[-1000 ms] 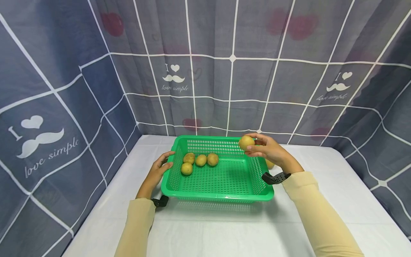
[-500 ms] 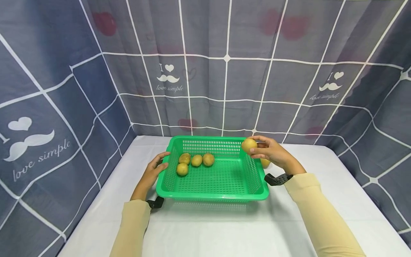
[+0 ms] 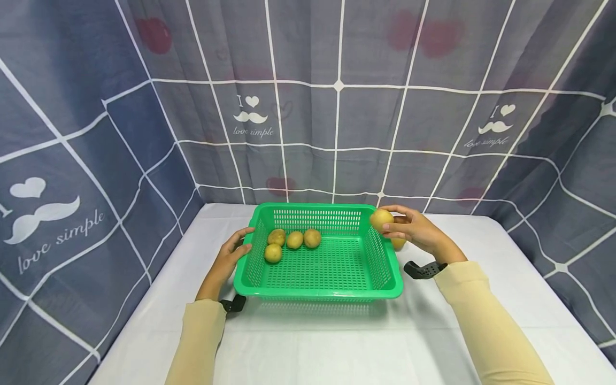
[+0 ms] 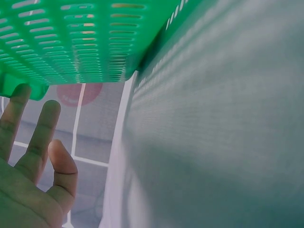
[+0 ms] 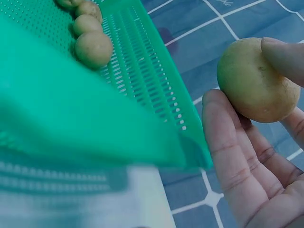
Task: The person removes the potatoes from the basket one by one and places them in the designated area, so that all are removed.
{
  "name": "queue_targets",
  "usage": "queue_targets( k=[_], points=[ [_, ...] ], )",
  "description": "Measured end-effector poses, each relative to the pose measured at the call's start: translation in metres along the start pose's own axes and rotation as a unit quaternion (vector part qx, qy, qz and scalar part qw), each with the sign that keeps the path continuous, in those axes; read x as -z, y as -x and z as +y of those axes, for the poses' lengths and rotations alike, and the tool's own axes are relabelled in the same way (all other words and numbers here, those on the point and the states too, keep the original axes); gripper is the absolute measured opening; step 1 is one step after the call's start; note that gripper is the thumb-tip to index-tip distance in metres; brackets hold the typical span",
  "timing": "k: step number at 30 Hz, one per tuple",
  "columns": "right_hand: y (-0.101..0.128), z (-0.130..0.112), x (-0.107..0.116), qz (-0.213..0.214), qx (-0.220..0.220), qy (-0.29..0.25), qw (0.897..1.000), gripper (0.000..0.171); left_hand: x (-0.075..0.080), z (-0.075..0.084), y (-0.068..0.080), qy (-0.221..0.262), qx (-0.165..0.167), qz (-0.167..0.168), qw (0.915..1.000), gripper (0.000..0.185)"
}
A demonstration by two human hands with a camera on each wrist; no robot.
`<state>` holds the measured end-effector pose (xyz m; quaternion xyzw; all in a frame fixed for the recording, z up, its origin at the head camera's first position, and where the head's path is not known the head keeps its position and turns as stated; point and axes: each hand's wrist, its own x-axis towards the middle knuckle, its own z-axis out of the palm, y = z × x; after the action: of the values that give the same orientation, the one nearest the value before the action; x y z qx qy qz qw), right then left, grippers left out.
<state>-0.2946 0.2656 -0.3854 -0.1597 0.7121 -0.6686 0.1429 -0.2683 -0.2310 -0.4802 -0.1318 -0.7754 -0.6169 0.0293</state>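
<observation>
A potato is pinched between the thumb and fingers of my right hand, above the right rim of a green plastic basket. The right wrist view shows the held potato close up, outside the basket wall. Several potatoes lie together in the left part of the basket. Outside its right wall another potato is partly hidden by the rim and my hand. My left hand rests against the basket's left rim with fairly straight fingers; its fingertips touch under the rim.
The basket stands on a table with a white cloth. Grey curtains with white lines hang behind and along both sides, close to the table's back edge.
My right hand has moved right with the potato, from over the basket's inside to its right rim. The head view has turned slightly right. The left hand stays at the left rim.
</observation>
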Motion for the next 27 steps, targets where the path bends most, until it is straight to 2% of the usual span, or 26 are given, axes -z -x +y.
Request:
queue_targets(
  k=[9, 17, 24, 27],
  points=[
    [0.009, 0.008, 0.012, 0.001, 0.003, 0.001, 1.000, 0.041, -0.001, -0.001, 0.000, 0.002, -0.002, 0.002, 1.0000, 0.051],
    [0.015, 0.014, 0.021, 0.002, 0.003, -0.018, 1.000, 0.045, -0.001, -0.001, -0.001, 0.003, -0.003, 0.002, 1.0000, 0.051],
    [0.020, 0.022, 0.029, 0.020, -0.010, -0.033, 0.999, 0.044, -0.001, 0.000, -0.001, 0.005, 0.000, 0.002, 1.0000, 0.052],
    [0.022, 0.025, 0.033, 0.031, -0.014, -0.024, 0.999, 0.042, -0.001, 0.000, -0.001, 0.006, 0.000, 0.001, 1.0000, 0.052]
  ],
)
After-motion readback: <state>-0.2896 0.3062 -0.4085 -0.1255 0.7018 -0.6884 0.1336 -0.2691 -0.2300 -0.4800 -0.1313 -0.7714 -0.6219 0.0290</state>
